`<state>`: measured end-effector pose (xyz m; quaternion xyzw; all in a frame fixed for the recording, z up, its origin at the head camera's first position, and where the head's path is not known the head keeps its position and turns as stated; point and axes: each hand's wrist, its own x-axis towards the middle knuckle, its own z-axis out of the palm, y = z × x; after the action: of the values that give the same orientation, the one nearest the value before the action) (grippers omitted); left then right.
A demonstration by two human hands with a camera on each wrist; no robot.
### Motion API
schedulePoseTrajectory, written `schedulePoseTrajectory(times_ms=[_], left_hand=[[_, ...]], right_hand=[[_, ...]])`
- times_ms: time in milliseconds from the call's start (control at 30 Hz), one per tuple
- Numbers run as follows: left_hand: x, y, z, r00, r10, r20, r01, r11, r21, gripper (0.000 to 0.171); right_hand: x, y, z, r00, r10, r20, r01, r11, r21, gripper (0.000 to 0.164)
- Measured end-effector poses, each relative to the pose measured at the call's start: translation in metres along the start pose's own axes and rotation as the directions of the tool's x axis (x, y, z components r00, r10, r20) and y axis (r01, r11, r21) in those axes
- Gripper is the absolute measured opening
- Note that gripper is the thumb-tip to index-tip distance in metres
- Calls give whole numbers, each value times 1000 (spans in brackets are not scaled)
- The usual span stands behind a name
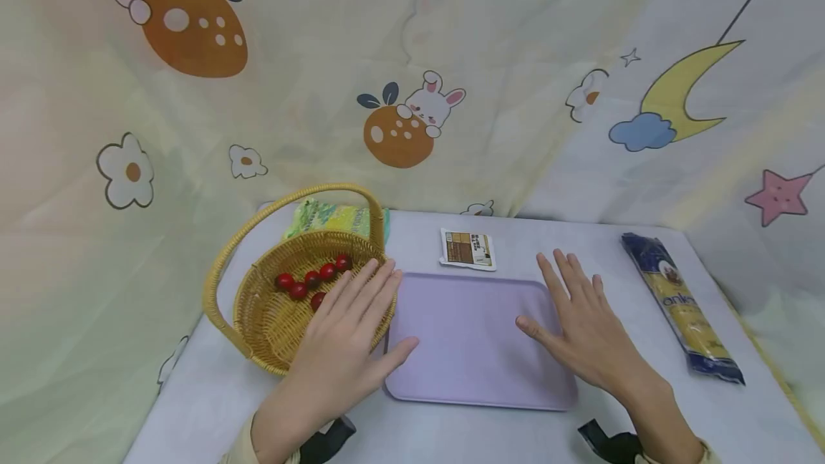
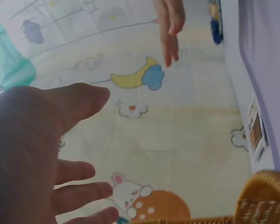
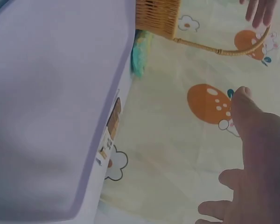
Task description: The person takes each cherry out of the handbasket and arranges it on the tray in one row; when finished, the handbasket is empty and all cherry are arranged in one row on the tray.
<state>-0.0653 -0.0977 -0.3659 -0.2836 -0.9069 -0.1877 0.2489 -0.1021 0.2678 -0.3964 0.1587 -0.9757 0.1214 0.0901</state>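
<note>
Fingers straight and thumbs spread, the left grip (image 1: 341, 339) and right grip (image 1: 583, 331) clasp nothing above a bench (image 1: 490, 439). Below the left sits a wicker basket (image 1: 277, 324) of loose red fruits (image 1: 312, 279); by the right, a lilac tray (image 1: 451, 356), with a small sachet (image 1: 468, 249) beyond it and a blue-and-yellow packet (image 1: 683, 306) farther right. A low sweep of the left grip could snag the basket's handle (image 1: 322, 187) and tip it — the round fruits would likely roll. Only the head view shows the fruits; the right wrist view shows left fingertips (image 3: 256, 19) raised above the basket's wall — height the head view hardly conveys.
</note>
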Motion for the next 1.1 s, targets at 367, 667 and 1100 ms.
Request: schedulePoseTrajectory(times_ms=[367,667,1100], left_hand=[[-15,-19,-35,964,-93,-249,4,941,-337,73],[-33,-38,-52,877,-234,-420,23,893,-449,66],[-50,-61,-69,601,-395,-694,-335,664,-668,47]], right_hand=[[6,-8,-2,1000,3,-9,-2,996,94,99],[18,-22,-1,992,-8,-124,50,940,337,81],[43,-67,12,954,-54,-295,231,760,607,59]])
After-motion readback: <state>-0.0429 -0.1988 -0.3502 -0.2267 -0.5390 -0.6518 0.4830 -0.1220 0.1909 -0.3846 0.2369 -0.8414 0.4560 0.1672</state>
